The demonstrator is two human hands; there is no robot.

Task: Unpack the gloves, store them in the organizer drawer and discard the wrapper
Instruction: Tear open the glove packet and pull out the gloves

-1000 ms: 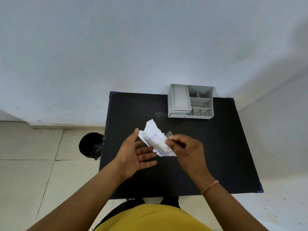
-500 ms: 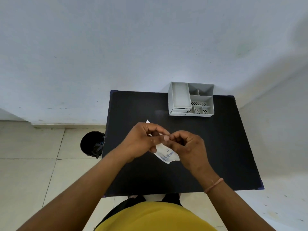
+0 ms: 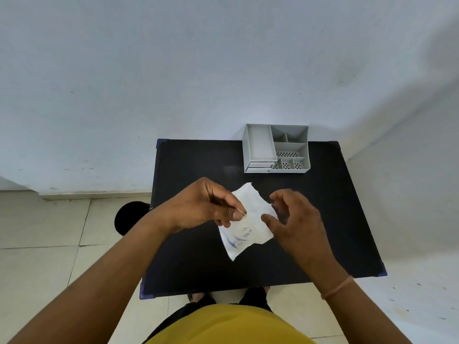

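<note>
A white glove wrapper [image 3: 244,228] with blue print hangs above the middle of the black table [image 3: 188,165]. My left hand [image 3: 207,207] pinches its upper left edge between thumb and forefinger. My right hand [image 3: 291,218] is at the wrapper's right side with fingers curled and apart; its thumb touches the wrapper's edge, and I cannot tell whether it grips. No gloves show outside the wrapper. The grey organizer [image 3: 277,150] stands at the table's far edge, with its drawer [image 3: 259,165] at the lower left front, shut.
A black bin [image 3: 130,218] stands on the tiled floor just left of the table. A pale wall rises behind the table. My feet show under the table's near edge.
My hands have moved apart: the right hand has drawn to the right and opened its fingers. The wrapper has spread out and now hangs mainly from my left hand's pinch.
</note>
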